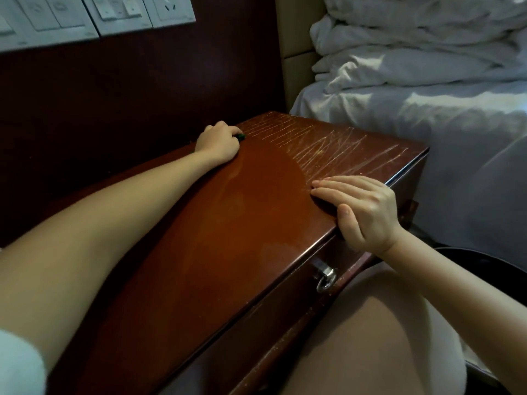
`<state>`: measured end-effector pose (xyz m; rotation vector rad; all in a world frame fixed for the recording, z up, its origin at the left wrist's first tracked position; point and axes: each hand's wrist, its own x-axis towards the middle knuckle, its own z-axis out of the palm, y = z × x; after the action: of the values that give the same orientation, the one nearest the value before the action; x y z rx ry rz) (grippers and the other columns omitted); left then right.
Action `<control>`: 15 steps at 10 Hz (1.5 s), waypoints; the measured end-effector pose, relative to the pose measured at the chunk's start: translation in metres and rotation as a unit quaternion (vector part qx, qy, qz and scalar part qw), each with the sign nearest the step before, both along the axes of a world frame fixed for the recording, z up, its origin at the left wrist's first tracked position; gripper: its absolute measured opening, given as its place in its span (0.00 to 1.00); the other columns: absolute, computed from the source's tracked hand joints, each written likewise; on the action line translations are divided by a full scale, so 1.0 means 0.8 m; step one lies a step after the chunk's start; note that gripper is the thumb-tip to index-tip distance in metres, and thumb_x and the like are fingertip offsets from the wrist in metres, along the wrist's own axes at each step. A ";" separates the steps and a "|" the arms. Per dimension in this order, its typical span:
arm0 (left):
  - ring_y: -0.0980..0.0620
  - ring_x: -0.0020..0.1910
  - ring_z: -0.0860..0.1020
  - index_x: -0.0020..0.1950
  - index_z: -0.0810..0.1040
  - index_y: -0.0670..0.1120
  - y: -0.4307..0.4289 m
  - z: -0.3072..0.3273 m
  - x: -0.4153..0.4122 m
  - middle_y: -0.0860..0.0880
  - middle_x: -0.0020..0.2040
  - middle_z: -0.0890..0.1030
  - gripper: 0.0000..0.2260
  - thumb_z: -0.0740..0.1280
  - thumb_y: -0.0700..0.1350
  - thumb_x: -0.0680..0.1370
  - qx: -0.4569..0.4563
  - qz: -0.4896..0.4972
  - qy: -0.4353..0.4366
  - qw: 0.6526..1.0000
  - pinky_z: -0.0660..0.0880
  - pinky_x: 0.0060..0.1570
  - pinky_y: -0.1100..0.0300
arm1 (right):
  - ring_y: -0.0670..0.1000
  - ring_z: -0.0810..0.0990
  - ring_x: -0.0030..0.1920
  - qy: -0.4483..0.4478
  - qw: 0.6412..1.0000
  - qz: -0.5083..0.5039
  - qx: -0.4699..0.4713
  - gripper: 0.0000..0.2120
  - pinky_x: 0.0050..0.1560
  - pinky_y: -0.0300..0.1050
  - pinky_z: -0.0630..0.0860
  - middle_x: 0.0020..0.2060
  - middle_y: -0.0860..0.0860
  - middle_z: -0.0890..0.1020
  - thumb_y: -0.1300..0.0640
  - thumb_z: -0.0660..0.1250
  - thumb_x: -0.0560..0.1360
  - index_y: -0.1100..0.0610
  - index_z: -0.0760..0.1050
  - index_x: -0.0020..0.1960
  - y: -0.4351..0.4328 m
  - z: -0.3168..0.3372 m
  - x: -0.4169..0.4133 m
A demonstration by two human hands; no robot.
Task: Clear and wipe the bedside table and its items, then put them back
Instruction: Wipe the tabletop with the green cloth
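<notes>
The bedside table (256,212) is glossy red-brown wood with pale scratches over its far right part. No items stand on its top. My left hand (218,141) lies at the table's back edge by the wall, fingers curled over a small dark green thing (241,136) of which only a tip shows. My right hand (362,209) rests flat on the front right part of the top, fingers straight, thumb hooked over the front edge.
A metal drawer knob (326,277) sits on the table's front. A bed with rumpled white bedding (413,67) stands right of the table. Dark wall panelling (114,95) carries white switches and a socket (94,12). My knee (370,352) is below the drawer.
</notes>
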<state>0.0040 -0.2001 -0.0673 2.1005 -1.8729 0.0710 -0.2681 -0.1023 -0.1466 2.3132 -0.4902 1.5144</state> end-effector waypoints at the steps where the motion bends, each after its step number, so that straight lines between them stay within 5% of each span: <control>1: 0.44 0.67 0.66 0.66 0.74 0.55 -0.001 -0.001 0.001 0.48 0.68 0.69 0.20 0.53 0.42 0.78 -0.007 0.003 0.001 1.000 0.68 0.64 0.48 | 0.55 0.84 0.47 -0.004 1.000 -0.001 -0.003 0.29 0.46 0.49 0.80 0.46 0.56 0.84 0.53 0.44 0.80 0.62 0.83 0.48 0.000 -0.001 0.000; 10: 0.53 0.62 0.68 0.65 0.75 0.58 0.110 -0.010 -0.078 0.55 0.63 0.73 0.16 0.56 0.44 0.81 -0.033 -0.226 -0.015 0.974 0.67 0.59 0.58 | 0.55 0.84 0.48 0.002 1.000 -0.010 0.003 0.29 0.47 0.48 0.79 0.46 0.55 0.84 0.53 0.44 0.80 0.62 0.83 0.49 0.001 0.000 0.000; 15: 0.57 0.60 0.70 0.60 0.77 0.59 0.152 -0.010 -0.078 0.59 0.56 0.74 0.16 0.57 0.48 0.76 0.006 -0.340 0.063 0.938 0.64 0.61 0.62 | 0.55 0.84 0.47 0.000 1.000 -0.013 0.005 0.29 0.46 0.49 0.79 0.46 0.56 0.84 0.53 0.44 0.80 0.63 0.83 0.48 0.000 -0.002 -0.001</control>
<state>-0.0587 -0.0786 -0.0753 1.3145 -2.3955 -0.2304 -0.2688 -0.1022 -0.1480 2.3054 -0.5260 1.5042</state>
